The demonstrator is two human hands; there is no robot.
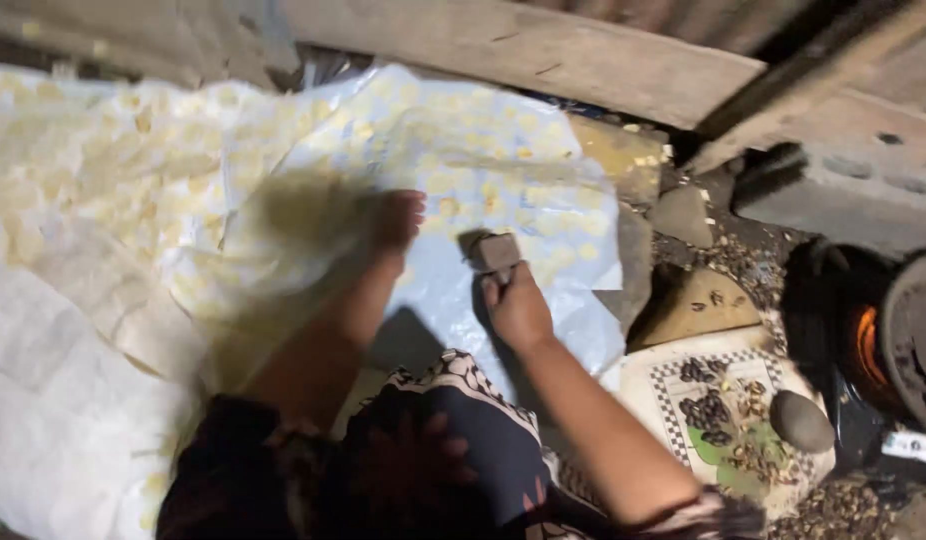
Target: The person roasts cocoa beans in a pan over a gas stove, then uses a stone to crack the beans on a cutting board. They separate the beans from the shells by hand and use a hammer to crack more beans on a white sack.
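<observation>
While its fingers are curled tight around a small, blocky grey-brown stone [495, 252], the right hand [516, 308] presses that stone down onto a pale blue-white plastic sheet [453, 290] spread over the ground. Across from it, the left hand [396, 220] lies on the same sheet, fingers seemingly together and pointing away from the body, though motion blur keeps me from telling their exact spread. Small flat yellowish discs [503, 195] dot the smooth, slightly crinkled plastic around and beyond both hands, thickest toward the far edge and over on the left. On the left and nearer side lies a coarser white woven sack cloth [53, 400], rumpled into folds. The sheet's right edge ends just beside rough flat stones [683, 215], leaving little room on that side, while the wide stretch to the left lies open. Farther right, a checker-bordered mat [653, 385] carries dark nut-like seeds [708, 410] and a smooth rounded grey pebble [801, 420]. At the far right a blackened stove [833, 300] glows orange inside. Weathered wooden planks [543, 50] close off the far side, and patterned dark fabric [453, 420] covers the person's lap at the near edge.
</observation>
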